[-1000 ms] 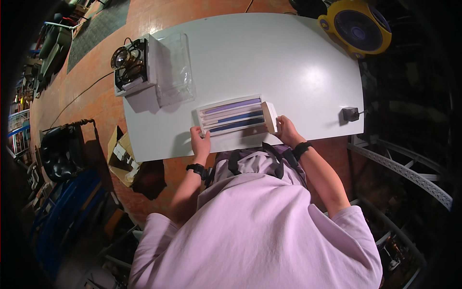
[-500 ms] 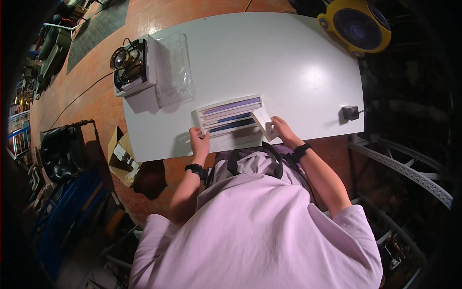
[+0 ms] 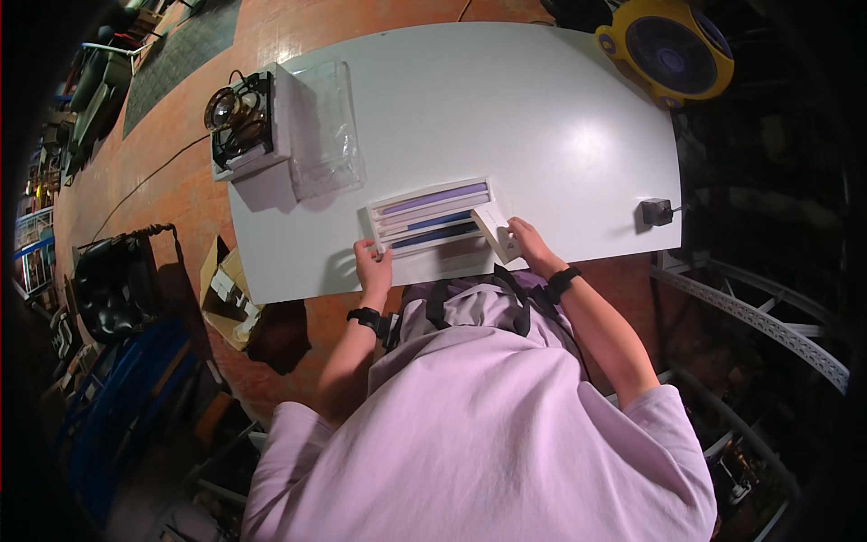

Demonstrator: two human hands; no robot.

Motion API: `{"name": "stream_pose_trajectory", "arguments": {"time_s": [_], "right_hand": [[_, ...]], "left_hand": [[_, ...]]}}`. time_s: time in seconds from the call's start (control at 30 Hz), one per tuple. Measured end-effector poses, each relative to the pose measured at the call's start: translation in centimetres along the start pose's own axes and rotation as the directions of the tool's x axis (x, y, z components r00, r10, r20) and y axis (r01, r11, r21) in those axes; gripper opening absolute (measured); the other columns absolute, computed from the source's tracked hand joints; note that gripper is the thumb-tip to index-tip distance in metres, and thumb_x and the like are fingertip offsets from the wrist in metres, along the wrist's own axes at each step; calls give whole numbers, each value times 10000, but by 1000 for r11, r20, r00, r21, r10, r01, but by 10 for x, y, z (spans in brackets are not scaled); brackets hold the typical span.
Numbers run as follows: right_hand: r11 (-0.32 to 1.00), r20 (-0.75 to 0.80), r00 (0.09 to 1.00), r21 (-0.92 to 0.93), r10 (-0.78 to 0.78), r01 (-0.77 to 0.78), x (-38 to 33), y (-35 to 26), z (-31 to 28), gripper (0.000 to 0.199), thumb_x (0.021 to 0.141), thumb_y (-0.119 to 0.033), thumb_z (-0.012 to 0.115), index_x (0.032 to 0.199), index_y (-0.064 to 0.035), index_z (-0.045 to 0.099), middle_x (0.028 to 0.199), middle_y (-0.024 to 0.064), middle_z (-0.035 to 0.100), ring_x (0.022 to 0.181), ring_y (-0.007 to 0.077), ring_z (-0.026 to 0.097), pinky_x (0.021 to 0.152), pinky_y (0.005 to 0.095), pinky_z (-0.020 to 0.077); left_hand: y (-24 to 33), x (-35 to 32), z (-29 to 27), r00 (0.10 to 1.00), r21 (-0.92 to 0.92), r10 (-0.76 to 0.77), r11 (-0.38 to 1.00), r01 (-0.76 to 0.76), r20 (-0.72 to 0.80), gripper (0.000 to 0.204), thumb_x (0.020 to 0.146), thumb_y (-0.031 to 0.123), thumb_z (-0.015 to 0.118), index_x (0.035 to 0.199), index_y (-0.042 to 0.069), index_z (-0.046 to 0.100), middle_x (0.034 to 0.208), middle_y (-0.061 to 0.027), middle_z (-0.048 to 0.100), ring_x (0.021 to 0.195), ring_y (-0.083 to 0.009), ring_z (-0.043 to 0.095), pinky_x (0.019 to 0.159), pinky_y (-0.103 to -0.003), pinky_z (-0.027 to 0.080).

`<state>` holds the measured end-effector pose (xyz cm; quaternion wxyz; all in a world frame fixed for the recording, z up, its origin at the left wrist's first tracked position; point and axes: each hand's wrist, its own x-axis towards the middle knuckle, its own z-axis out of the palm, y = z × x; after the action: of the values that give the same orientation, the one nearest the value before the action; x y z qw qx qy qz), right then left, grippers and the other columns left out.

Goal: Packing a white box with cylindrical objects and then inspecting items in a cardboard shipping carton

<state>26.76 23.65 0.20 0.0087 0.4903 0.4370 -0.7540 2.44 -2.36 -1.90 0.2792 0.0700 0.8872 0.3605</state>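
Observation:
A shallow white tray (image 3: 368, 223) with long compartments lies at the table's near edge. Inside it are a purple strip (image 3: 442, 195), a paler one below that, and dark blue strips (image 3: 441, 238) nearer me; I cannot make out exactly what they are. My left hand (image 3: 373, 271) is closed with thumb and fingers on the tray's lower left corner. My right hand (image 3: 533, 246) grips a small flat white box (image 3: 493, 233), held tilted against the tray's right end. That box covers part of the tray's right side.
On the white table (image 3: 452, 108), a box (image 3: 282, 117) holding a dark device with round glass parts stands at the far left, beside a clear plastic package (image 3: 330, 135). A small black cube (image 3: 657, 212) sits at the right edge. A yellow round device (image 3: 670, 56) occupies the far right corner.
Almost nothing differs. Both hands keep their grips, and the tray and white box stay in place; the view has shifted very slightly.

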Motion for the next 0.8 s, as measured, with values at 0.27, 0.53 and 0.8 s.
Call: {"name": "stream_pose_trajectory", "arguments": {"time_s": [0.27, 0.53, 0.8], "right_hand": [[999, -273, 961, -31, -41, 33, 13, 13, -20, 327, 1005, -287, 399, 1054, -14, 573, 842, 91, 564, 807, 210, 584, 699, 373, 504], [857, -308, 930, -515, -199, 13, -1, -13, 9, 614, 866, -457, 735, 1206, 9, 522, 1011, 262, 708, 885, 333, 720, 805, 414, 559], [830, -198, 946, -547, -257, 111, 21, 6, 3, 557, 794, -344, 845, 1160, 36, 667, 1037, 212, 746, 930, 301, 737, 824, 388, 575]], "left_hand": [[-8, 6, 6, 999, 63, -41, 997, 40, 13, 489, 839, 147, 801, 1200, 82, 477, 1067, -157, 582, 905, -309, 644, 810, -421, 527], [-1, 11, 4, 1000, 93, -8, 996, 6, 26, 498, 818, 131, 811, 1175, 53, 473, 1085, -168, 545, 922, -323, 628, 826, -431, 523], [-7, 11, 11, 1000, 87, 10, 996, -10, -4, 519, 844, 217, 793, 1220, 32, 487, 1100, -184, 552, 940, -342, 621, 851, -446, 514]]}}
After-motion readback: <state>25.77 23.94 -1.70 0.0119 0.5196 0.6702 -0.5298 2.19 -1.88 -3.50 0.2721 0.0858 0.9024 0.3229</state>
